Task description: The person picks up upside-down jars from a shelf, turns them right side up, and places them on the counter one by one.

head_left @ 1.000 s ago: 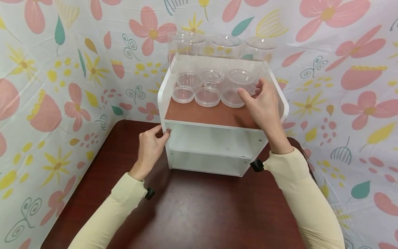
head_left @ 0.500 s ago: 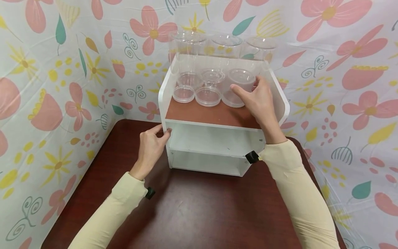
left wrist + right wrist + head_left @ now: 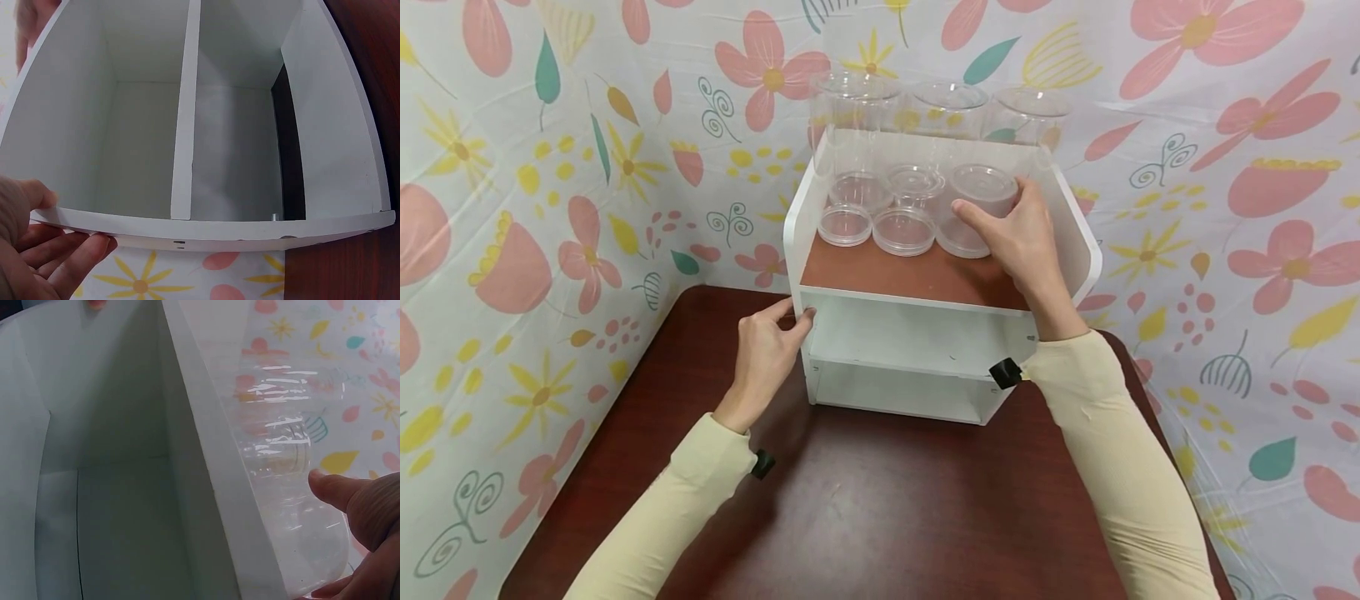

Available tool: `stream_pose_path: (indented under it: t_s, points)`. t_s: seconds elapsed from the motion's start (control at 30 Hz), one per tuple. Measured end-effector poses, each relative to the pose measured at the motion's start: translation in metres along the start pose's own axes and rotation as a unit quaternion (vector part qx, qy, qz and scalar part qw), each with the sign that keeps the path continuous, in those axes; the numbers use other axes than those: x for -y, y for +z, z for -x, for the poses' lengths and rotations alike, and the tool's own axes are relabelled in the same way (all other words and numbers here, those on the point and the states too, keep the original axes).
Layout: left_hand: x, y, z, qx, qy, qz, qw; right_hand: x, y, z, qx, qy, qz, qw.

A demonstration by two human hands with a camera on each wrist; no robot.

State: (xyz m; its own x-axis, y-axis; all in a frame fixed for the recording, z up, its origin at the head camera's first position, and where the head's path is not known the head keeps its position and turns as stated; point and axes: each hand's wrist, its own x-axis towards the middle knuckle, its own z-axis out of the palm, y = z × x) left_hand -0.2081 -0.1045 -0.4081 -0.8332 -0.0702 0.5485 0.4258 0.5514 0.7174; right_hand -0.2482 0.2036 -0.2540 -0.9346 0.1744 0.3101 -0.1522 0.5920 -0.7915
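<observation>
My left hand (image 3: 762, 350) pinches the left side panel of a small white shelf unit (image 3: 917, 280), its thumb inside the edge and fingers outside. In the left wrist view, the left fingers (image 3: 78, 259) curl against the outer face of that white panel (image 3: 156, 228). My right hand (image 3: 1028, 242) grips the rightmost front clear plastic jar (image 3: 976, 218), thumb in front and fingers round its right side. The right wrist view has the thumb (image 3: 334, 487) against the clear jar (image 3: 306, 540); the other fingers are partly hidden.
Two shorter clear containers (image 3: 904, 233) stand left of the gripped jar on the brown top. Behind them rise several tall clear jars (image 3: 951, 117). Below are two open white compartments (image 3: 910, 333). The unit stands on a dark red-brown table (image 3: 865, 500) before flowered cloth (image 3: 625, 167).
My right hand has moved a little left and closed its grip round the front right jar, which stays about where it was. The left hand keeps its hold on the side panel.
</observation>
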Motion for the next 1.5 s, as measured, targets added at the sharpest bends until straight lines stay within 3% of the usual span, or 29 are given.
stream_pose_path:
  t_s: [0.57,0.87,1.3,1.5]
  points:
    - [0.000,0.000,0.001,-0.003,-0.001,-0.002,1.0000,0.001,0.003,-0.002,-0.010,0.012,0.022,1.000]
    - [0.000,0.000,0.001,-0.004,0.001,-0.003,1.0000,0.001,0.004,0.000,-0.022,0.012,0.007,1.000]
    - [-0.002,-0.001,0.001,0.004,-0.004,0.005,1.0000,0.009,-0.017,0.027,-0.026,-0.016,-0.027,0.999]
    - [-0.002,-0.001,0.001,0.003,-0.004,0.003,1.0000,0.014,-0.032,0.045,-0.015,-0.009,-0.057,0.998]
